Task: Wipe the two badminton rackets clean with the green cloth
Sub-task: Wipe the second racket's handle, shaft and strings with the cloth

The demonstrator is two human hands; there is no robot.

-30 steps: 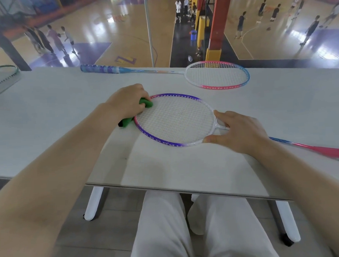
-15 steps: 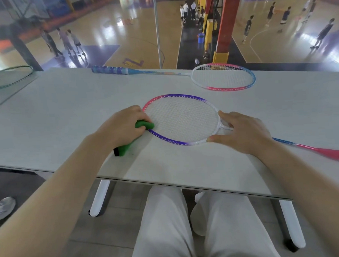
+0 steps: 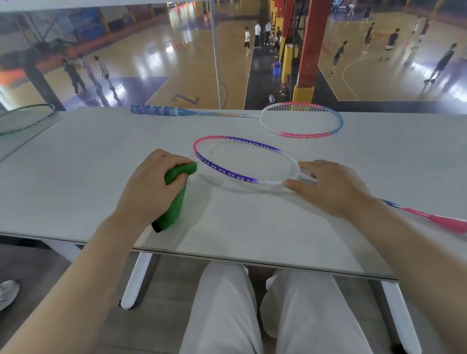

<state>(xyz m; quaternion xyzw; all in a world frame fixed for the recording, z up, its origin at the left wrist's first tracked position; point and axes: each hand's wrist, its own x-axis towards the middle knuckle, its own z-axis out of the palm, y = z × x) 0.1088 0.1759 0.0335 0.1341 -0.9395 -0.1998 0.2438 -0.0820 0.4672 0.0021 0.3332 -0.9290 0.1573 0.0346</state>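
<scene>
A racket with a purple, pink and white frame (image 3: 246, 160) lies on the grey table (image 3: 92, 167), its pink handle running off to the right. My left hand (image 3: 147, 191) grips the rolled green cloth (image 3: 177, 195), whose tip touches the left rim of that racket's head. My right hand (image 3: 331, 186) rests on the throat where head meets shaft, thumb against the rim. A second racket (image 3: 302, 119) with a pink and blue frame and a blue handle lies along the far edge of the table.
A third, green-framed racket (image 3: 18, 123) lies on a neighbouring table at the far left. Behind the table a glass pane looks down on sports courts with several people. My white-trousered legs are under the table's near edge, and a shoe (image 3: 3, 294) shows at lower left.
My left hand with the cloth has slid along the near left rim of the racket head, away from the strings. The near racket's head now looks tilted up. My right hand stays at the throat.
</scene>
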